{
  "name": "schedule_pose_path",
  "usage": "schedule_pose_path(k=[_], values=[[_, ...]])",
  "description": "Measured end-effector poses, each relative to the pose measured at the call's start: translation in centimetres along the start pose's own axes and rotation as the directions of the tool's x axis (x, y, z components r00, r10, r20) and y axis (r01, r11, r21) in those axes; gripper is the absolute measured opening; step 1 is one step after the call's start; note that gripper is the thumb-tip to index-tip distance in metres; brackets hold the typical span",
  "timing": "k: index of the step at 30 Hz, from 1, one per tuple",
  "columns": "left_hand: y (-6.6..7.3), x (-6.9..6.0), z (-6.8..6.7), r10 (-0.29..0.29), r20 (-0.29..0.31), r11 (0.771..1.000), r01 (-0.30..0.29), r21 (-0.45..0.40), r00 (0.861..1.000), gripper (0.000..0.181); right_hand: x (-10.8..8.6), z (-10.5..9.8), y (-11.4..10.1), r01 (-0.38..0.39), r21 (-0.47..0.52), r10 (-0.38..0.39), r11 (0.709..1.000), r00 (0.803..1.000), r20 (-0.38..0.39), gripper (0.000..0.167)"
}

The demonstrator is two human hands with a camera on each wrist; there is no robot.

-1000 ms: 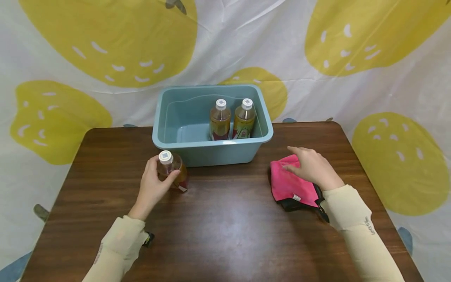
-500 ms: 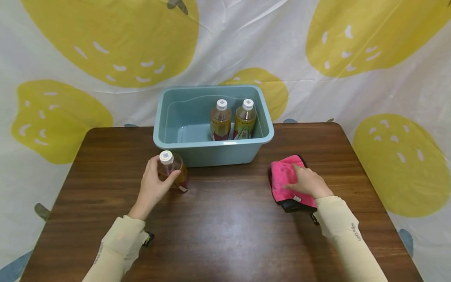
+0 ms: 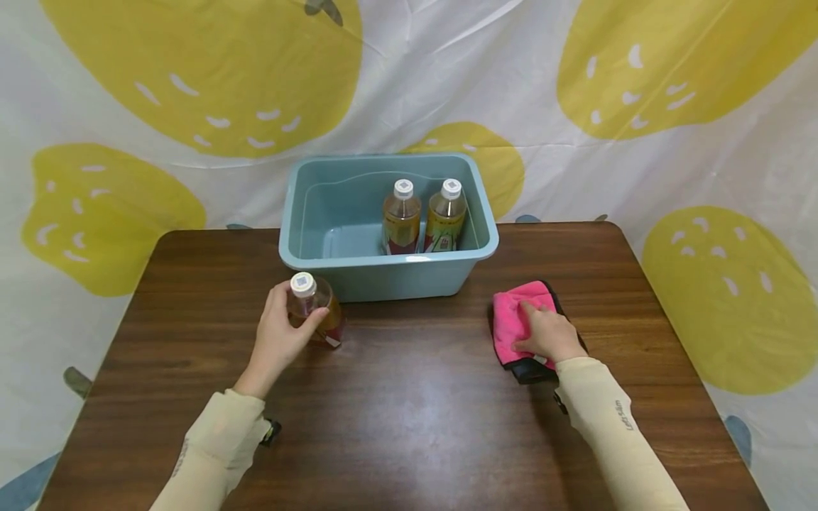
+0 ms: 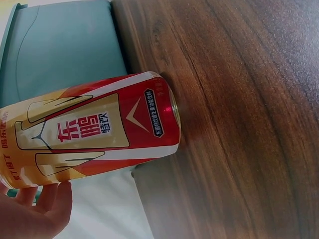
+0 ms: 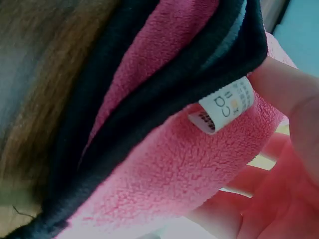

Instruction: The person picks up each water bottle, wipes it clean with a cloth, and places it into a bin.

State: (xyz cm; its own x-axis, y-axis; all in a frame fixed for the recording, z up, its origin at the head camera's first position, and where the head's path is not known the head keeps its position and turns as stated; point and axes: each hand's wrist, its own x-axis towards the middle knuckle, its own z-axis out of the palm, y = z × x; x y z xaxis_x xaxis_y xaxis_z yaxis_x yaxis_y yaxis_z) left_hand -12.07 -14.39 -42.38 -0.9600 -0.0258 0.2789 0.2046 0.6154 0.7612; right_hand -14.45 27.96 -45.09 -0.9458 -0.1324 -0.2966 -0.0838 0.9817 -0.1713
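The left hand [image 3: 277, 342] grips a white-capped bottle [image 3: 330, 317] standing on the table by the bin's front left corner. Its red and gold label fills much of the left wrist view, where the bottle [image 4: 89, 127] has the fingers [image 4: 47, 206] along one side. At the right, the right hand [image 3: 548, 333] lies over a folded pink cloth [image 3: 507, 317] with black edging, fingers spread and bent onto it. In the right wrist view the thumb touches the cloth [image 5: 174, 174] near a white tag [image 5: 227, 105]; whether the fingers pinch it is unclear.
A light blue bin [image 3: 390, 273] stands at the back of the brown table [image 3: 409, 426]. Inside it, towards the right, are two white-capped bottles, one [image 3: 402, 223] beside the other [image 3: 444, 223]. Behind hangs a white sheet [image 3: 409, 85] with yellow fruit shapes.
The right hand has moved left and down onto the pink cloth, from above its upper right part. The left hand and its bottle have stayed in place.
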Motion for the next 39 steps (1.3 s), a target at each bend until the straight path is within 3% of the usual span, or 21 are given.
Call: schedule_pose_path(k=[13, 22, 26, 31, 35, 39], values=[[0.0, 0.0, 0.0, -0.002, 0.004, 1.000, 0.002, -0.008, 1.000, 0.060, -0.6, 0.6, -0.3, -0.003, 0.005, 0.004, 1.000, 0.999, -0.050, 0.068], [0.0, 0.0, 0.0, 0.001, 0.002, 1.000, -0.001, -0.009, 1.000, 0.061, -0.4, 0.4, -1.1, -0.030, -0.091, 0.029, 0.995, 0.999, -0.014, 0.068], [-0.1, 0.0, 0.0, 0.008, -0.001, 1.000, -0.008, -0.008, 1.000, 0.061, -0.5, 0.3, -1.4, -0.005, -0.104, 0.002, 0.995, 1.000, -0.028, 0.064], [-0.1, 0.0, -0.1, 0.019, -0.005, 1.000, -0.019, -0.010, 1.000, 0.061, -0.8, 0.8, -1.7, 0.047, -0.111, -0.062, 0.993, 0.990, -0.128, 0.052], [-0.1, -0.1, -0.1, 0.010, 0.000, 1.000, -0.010, -0.011, 1.000, 0.062, -1.2, 1.6, -1.7, 0.096, -0.133, -0.130, 0.987, 0.951, -0.280, 0.034], [0.0, 0.0, -0.1, 0.007, 0.004, 1.000, -0.007, -0.018, 1.000, 0.061, -1.7, 1.9, -1.9, 0.097, -0.130, -0.136, 0.987, 0.933, -0.334, 0.021]])
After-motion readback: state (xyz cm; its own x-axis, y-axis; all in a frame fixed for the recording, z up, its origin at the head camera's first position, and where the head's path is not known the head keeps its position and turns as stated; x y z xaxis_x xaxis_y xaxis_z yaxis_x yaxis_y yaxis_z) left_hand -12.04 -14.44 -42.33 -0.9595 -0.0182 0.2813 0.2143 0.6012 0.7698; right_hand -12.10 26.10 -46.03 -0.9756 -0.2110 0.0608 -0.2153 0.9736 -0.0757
